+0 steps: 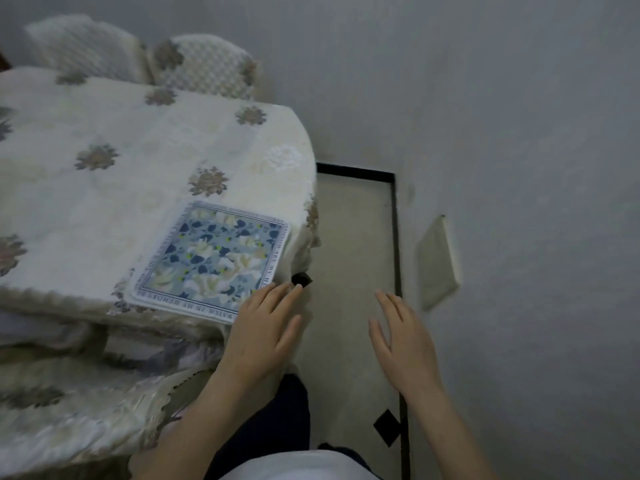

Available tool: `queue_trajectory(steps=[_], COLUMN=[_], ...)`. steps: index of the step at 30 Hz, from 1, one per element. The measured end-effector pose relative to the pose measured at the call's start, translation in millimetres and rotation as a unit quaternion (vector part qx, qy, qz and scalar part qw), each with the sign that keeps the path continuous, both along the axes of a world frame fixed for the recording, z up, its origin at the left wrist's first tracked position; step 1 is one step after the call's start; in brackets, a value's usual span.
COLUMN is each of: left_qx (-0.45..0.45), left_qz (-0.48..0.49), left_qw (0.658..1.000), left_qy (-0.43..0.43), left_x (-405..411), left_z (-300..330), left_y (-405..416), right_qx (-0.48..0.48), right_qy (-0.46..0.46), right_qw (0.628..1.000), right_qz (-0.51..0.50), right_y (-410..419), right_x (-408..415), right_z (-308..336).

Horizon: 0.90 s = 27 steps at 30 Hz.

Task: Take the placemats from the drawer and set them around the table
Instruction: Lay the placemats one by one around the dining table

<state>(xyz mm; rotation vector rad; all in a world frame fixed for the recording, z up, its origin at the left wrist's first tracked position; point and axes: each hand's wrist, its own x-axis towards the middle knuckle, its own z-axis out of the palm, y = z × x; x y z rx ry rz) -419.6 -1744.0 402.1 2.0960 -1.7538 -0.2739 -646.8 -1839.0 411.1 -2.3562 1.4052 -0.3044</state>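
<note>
A stack of square placemats (pixel 211 258) with a blue and white flower print and a lettered border lies at the near right corner of the table (pixel 104 188), which is covered by a cream cloth with flower motifs. My left hand (pixel 263 330) hovers just right of the stack's near corner, fingers straight and empty. My right hand (pixel 401 337) is further right over the floor, fingers straight and together, holding nothing. No drawer is in view.
Two chairs with cream patterned backs (pixel 204 64) stand at the table's far side. A near chair seat (pixel 69 393) sits under the table edge at lower left. The grey wall (pixel 519 133) is close on the right, with a narrow strip of pale floor (pixel 353 237) between.
</note>
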Motion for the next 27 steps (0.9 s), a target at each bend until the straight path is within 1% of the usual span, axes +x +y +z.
queue_trajectory(steps=[8,14,17,21,27], left_qx=[0.021,0.008,0.02,0.012,0.024], left_qz=[0.107,0.201,0.247,0.315,0.423], left_qw=[0.994,0.98,0.969,0.949,0.906], left_qy=[0.021,-0.01,-0.02,-0.009,0.007], left_x=[53,111,130,136,130], left_z=[-24,-12,-7,-4,-19], left_y=[-48,-76,-76,-70,-67], right_qx=[-0.003,0.0,-0.012,-0.009,-0.003], right_qy=[-0.002,-0.025,-0.025,-0.019,-0.009], right_qw=[0.993,0.973,0.958,0.932,0.871], right_qz=[0.117,0.229,0.285,0.361,0.49], right_y=[-93,-154,-172,-186,-201], right_x=[87,171,208,249,303], right_z=[-8,3,6,4,-5])
